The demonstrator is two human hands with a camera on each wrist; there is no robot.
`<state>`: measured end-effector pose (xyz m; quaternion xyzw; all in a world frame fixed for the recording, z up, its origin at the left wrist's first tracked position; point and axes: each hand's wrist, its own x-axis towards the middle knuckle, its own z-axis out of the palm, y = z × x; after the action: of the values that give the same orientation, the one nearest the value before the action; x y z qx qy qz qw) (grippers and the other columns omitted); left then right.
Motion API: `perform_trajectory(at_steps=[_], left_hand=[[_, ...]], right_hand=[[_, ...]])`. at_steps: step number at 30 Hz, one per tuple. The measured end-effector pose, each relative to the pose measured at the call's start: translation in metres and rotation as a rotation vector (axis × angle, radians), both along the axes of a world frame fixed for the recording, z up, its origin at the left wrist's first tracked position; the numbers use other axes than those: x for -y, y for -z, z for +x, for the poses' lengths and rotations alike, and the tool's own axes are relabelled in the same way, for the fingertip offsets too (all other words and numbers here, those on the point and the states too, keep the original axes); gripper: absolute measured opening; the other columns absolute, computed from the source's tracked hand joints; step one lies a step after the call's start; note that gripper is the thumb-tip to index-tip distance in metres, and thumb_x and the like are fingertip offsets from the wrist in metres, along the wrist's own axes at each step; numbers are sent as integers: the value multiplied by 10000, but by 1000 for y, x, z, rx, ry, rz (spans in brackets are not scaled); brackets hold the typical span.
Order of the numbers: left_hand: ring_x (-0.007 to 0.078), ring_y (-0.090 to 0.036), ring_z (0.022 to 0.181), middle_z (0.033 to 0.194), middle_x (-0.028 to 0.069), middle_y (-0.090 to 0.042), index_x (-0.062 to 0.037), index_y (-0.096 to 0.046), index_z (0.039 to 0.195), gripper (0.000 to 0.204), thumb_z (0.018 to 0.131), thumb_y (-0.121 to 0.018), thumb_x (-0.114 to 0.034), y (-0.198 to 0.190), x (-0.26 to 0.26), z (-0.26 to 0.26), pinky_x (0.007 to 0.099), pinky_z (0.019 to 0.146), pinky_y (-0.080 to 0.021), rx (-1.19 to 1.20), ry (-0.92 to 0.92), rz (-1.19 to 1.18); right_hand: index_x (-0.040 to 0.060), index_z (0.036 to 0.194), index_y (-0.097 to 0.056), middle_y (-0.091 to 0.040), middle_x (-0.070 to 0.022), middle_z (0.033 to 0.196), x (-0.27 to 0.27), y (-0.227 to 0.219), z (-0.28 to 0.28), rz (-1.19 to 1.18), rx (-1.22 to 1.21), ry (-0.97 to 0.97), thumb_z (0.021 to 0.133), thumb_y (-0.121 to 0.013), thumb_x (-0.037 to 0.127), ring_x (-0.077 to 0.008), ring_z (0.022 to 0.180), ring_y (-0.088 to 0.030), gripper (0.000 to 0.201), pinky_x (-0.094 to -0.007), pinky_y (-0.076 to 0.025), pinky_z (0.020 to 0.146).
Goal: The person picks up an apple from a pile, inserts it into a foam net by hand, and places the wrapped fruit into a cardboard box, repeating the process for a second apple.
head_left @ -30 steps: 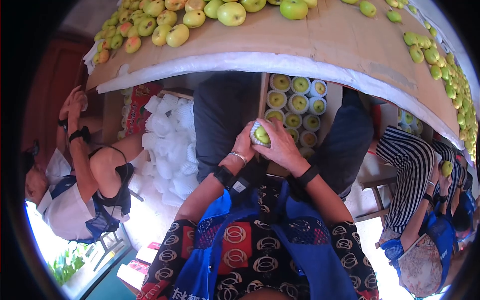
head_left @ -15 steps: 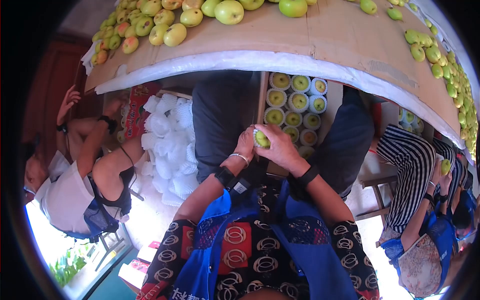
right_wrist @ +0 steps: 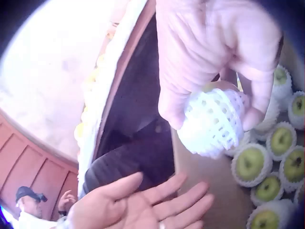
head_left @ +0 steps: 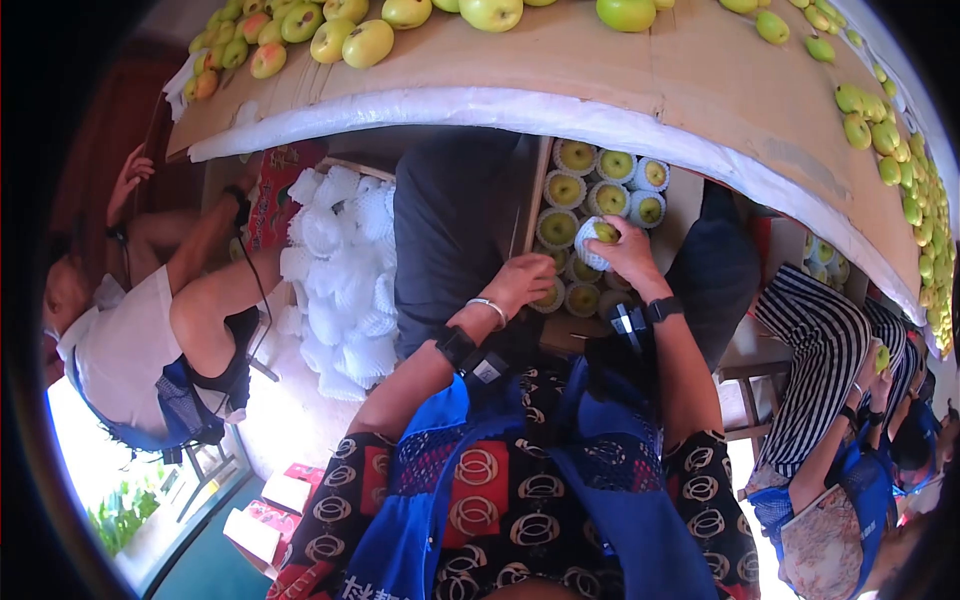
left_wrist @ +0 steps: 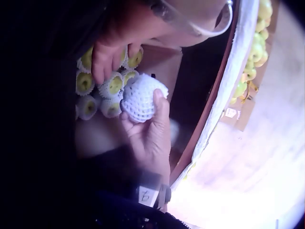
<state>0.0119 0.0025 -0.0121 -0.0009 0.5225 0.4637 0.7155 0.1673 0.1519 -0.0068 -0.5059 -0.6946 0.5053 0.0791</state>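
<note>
Apple (head_left: pixel 604 233) in a white foam net (head_left: pixel 588 246) sits in the grip of the right hand (head_left: pixel 632 252), and on my head view it lies at the left side of that hand, over the near part of an open box (head_left: pixel 683 205). My right wrist view shows it hanging just below the palm, the thumb on one side of the net and the fingers on the other. From the left wrist I see mostly net, with the thumb pressed along it.

The left hand (head_left: pixel 525 282) is released: its fingers reach out towards the box and the apple is apart from it, ahead and to its right. I cannot tell whether its fingertips touch the box or the fruit inside. A bracelet (head_left: pixel 487 308) circles that wrist.

Inside the box I see netted apples (head_left: pixel 565 190) packed side by side, below the held one. To the left, beyond a dark trouser leg (head_left: pixel 450 230), I have a heap of white nets (head_left: pixel 335 270). Across the top of my view runs a counter (head_left: pixel 690 95) with loose apples (head_left: pixel 490 12) on it, and to the right sits a person in striped trousers (head_left: pixel 822 335)
</note>
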Motion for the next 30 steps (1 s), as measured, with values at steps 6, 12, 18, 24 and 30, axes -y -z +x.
perform_trajectory(at_steps=[6,12,18,24,30], left_hand=[[266,-597,938,1077,179,-581,-9,-561,1083,364,787,-554,-221,-12,-36,20,344,805,-464,-755,1024,280],[322,-538,1064,1167,156,-548,-130,-477,1248,634,637,-638,-192,98,-23,66,418,931,-393,-1251,1529,194],[327,-400,1218,1311,124,-436,-229,-313,1365,834,617,-679,-201,171,5,84,457,1017,-295,-1256,1416,-39],[304,-256,1311,1401,128,-310,-180,-321,1364,799,644,-668,-185,167,-8,77,408,1053,-261,-957,1329,-78],[298,-350,1262,1405,163,-279,-114,-232,1393,800,725,-641,-275,166,-12,75,403,994,-340,-1161,1482,95]], right_hand=[[58,1192,-525,-614,-95,945,3,80,7,-451,178,-139,664,-719,381,-172,806,-593,649,-313,-495,580],[139,1124,-568,-596,-16,1018,-7,84,-1,-913,55,-121,737,-639,430,-126,867,-557,489,-302,-460,657],[158,1068,-587,-599,12,987,1,108,-11,-937,87,-69,762,-617,424,-120,861,-552,407,-286,-452,680],[153,1089,-577,-597,10,993,6,120,-24,-890,155,-95,778,-598,409,-126,869,-558,404,-268,-472,645],[63,1147,-511,-586,-58,1018,13,128,-28,-818,166,-76,753,-632,407,-156,893,-570,537,-286,-506,628]])
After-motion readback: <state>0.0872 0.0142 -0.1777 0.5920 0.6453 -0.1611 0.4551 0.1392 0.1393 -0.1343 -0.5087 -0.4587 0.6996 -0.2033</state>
